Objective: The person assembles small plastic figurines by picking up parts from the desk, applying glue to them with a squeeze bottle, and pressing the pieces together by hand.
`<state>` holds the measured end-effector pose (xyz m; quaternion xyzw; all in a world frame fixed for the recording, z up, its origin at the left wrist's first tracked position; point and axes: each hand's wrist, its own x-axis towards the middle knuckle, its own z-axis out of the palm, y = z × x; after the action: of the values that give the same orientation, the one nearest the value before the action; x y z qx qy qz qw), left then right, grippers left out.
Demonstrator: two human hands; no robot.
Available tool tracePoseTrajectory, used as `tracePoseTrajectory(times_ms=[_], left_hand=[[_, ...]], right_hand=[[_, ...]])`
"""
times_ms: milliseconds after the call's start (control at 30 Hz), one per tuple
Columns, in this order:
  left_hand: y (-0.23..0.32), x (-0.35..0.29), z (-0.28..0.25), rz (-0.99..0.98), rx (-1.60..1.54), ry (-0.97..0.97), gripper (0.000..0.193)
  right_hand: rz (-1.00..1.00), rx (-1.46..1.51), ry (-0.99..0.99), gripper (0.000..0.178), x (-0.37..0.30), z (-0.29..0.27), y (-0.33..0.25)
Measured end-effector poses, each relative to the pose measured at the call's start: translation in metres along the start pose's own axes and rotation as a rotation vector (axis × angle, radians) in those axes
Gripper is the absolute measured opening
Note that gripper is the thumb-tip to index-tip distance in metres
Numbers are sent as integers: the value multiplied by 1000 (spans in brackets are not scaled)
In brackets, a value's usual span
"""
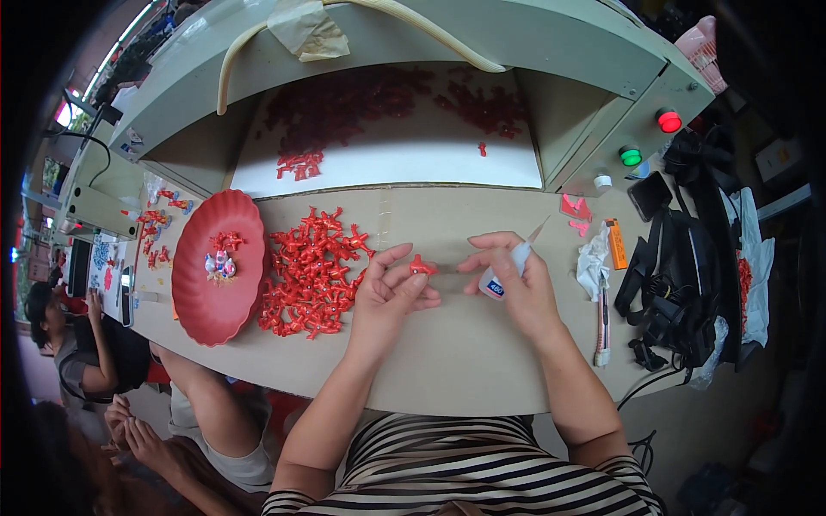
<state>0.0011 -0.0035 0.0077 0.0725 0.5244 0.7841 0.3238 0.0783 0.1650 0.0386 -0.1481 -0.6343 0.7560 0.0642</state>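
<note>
Between the thumb and fingers of my left hand point(391, 291) is a small red plastic figure part point(422, 266). My right hand point(521, 288) is closed around a small white glue bottle point(496, 284), its thin pointed nozzle sticking up past my fingers to the upper right. The two hands face each other over the table, a short gap apart. Just left of my left hand lies a heap of shiny red figure parts point(314, 275). Beyond it stands a red scalloped tray point(206, 301) holding a few red pieces and a small white-and-coloured figure point(220, 265).
A box-like machine point(585, 43) with red and green buttons spans the table's back, more red parts inside. At right lie crumpled tissue point(594, 262), an orange box point(617, 244), a pen-like tool point(602, 322), a phone point(650, 196) and black straps point(667, 275). People sit at left.
</note>
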Motion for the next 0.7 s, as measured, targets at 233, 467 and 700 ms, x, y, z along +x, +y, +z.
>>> tracePoseTrajectory(times_ms=[233,467,700], left_hand=[[-3,-1,-3,129,135,35,26],[-4,-3,1,157,203,65,29],[-14,1,-6,276,316,78,26]], right_hand=[[-140,-242,81,22,4,0,9],[-108,-271,42,23,-3,-5,-7],[-315,-121,157,25,-3,-5,5]])
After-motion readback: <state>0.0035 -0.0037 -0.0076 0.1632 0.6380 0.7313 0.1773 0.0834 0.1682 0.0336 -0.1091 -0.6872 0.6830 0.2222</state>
